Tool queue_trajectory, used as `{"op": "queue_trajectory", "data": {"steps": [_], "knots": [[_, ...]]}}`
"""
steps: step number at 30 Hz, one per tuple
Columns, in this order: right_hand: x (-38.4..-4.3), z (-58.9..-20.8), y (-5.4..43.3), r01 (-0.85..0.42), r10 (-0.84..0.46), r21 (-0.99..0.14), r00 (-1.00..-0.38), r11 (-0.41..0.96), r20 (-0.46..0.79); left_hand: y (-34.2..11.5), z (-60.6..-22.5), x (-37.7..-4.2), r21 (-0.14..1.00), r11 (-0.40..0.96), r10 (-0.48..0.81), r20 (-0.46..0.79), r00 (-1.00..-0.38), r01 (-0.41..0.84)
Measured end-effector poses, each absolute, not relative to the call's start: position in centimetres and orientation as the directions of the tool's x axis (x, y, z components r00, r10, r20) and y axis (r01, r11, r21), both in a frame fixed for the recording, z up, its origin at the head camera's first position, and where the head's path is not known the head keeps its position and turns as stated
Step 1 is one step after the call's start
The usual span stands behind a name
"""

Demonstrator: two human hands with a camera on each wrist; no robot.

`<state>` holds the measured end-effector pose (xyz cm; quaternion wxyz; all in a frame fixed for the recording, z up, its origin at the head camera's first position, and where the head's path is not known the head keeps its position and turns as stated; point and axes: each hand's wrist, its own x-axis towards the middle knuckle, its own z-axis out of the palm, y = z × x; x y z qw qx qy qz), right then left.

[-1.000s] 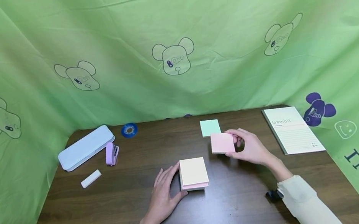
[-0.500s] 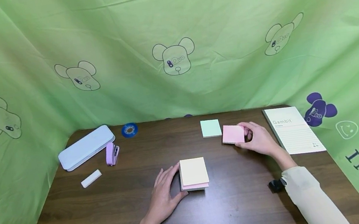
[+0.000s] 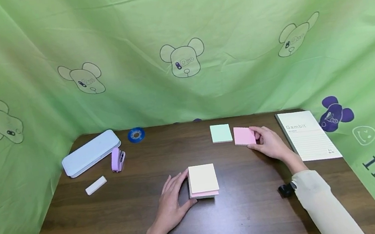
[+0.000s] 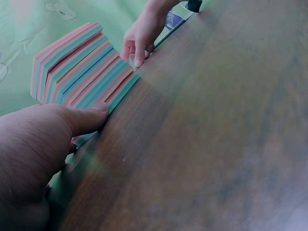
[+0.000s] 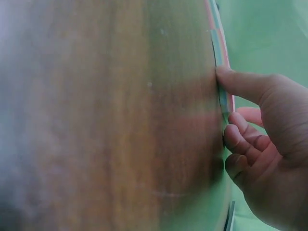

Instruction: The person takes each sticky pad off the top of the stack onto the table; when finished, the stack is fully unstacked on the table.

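A tall stack of sticky notes (image 3: 202, 178), cream on top with many coloured layers on its sides (image 4: 86, 72), stands at the middle of the wooden table. My left hand (image 3: 173, 204) holds it from the left, thumb at the near corner and index finger at the far corner. In the left wrist view the thumb lies against the layered side. Farther back on the right, my right hand (image 3: 271, 144) pinches a pink sticky note pad (image 3: 244, 136) by its right side, thumb in front. The pad lies low at the tabletop, just right of a mint-green sticky note pad (image 3: 220, 133).
A white notebook (image 3: 306, 135) lies at the right. On the left are a light blue pencil case (image 3: 91, 153), a purple stapler (image 3: 117, 160), a white eraser-like block (image 3: 96, 185) and a blue tape roll (image 3: 136, 135). A green curtain (image 3: 184, 93) hangs behind the table.
My right hand has carried the pink pad right and back, from in front of the mint-green pad to beside it, and lowered it. The left hand and the stack have stayed put.
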<state>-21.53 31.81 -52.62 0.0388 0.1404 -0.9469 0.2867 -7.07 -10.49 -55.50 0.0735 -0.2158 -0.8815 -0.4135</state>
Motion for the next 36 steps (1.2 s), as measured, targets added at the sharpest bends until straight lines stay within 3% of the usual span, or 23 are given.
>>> {"op": "queue_trajectory", "data": {"steps": [10, 24, 36], "knots": [[-23.6, -53.4, 32.2, -0.311, -0.267, -0.551, -0.95, 0.775, 0.161, -10.4, -55.4, -7.1, 0.679, 0.571, 0.324, 0.331, -0.886, 0.462], [-23.8, -53.8, 32.4, -0.321, -0.247, -0.581, -0.947, 0.748, 0.205, -10.4, -55.4, -7.0, 0.662, 0.584, 0.316, 0.347, -0.883, 0.47], [-20.7, -52.1, 30.6, -0.257, -0.175, -0.655, -0.966, 0.71, 0.189, -10.4, -55.7, -7.0, 0.675, 0.577, 0.316, 0.335, -0.888, 0.46]]}}
